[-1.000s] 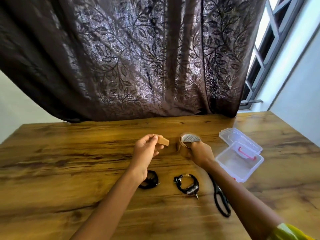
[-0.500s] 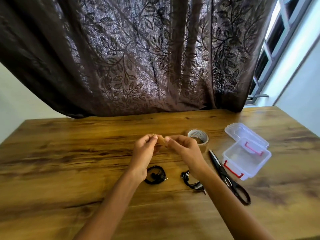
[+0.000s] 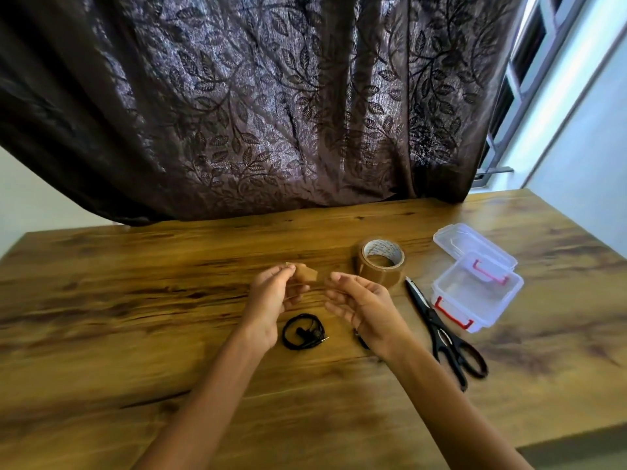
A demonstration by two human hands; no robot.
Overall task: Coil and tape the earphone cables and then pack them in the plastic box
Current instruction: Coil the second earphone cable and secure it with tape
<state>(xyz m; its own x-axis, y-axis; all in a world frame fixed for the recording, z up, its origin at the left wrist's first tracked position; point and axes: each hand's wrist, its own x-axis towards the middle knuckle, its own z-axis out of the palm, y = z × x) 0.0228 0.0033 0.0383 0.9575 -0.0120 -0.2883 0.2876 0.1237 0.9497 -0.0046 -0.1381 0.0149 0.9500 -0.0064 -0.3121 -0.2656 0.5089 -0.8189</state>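
My left hand (image 3: 271, 300) pinches a short piece of brown tape (image 3: 306, 274) between thumb and fingertips, above the wooden table (image 3: 135, 300). My right hand (image 3: 361, 305) hovers palm up just right of the piece, fingers loosely curled, its index tip a small gap from the tape. One coiled black earphone cable (image 3: 303, 331) lies on the table below my hands. A second earphone cable (image 3: 359, 339) is mostly hidden under my right wrist. The clear plastic box (image 3: 509, 293) with red clasps stands open at the right, its lid (image 3: 471, 244) folded back.
A brown tape roll (image 3: 380, 266) stands just behind my right hand. Black scissors (image 3: 441, 330) lie between my right hand and the box. A dark leaf-patterned curtain (image 3: 271, 113) hangs behind the table's far edge. A window and wall are at the right.
My right hand left the tape roll, came to the tape piece beside my left hand, and now sits slightly apart from it. The view shifted left, so the box and scissors appear further right.
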